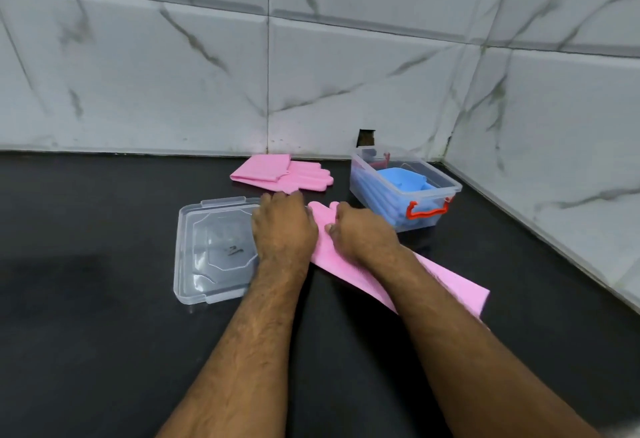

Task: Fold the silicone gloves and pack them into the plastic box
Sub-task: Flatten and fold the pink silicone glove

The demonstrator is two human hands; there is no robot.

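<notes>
Two pink gloves unpacked, one under both hands

Two hands are on the near pink silicone glove point(450, 285), which lies flat on the black desk point(104, 351). Its long axis runs from cuff at near right to fingers at far left, toward the plastic box point(405, 188). My left hand point(284, 226) rests over the finger end, fingers bent downward; my right hand point(363, 233) sits curled on the palm section. Whether either actually pinches silicone, I cannot tell. I judge the right hand nearer the box, which already holds blue gloves point(401, 179). The second pink glove point(277, 172) waits near the wall. The lid point(214, 247) lies left, partly covered by my left hand.
</notes>
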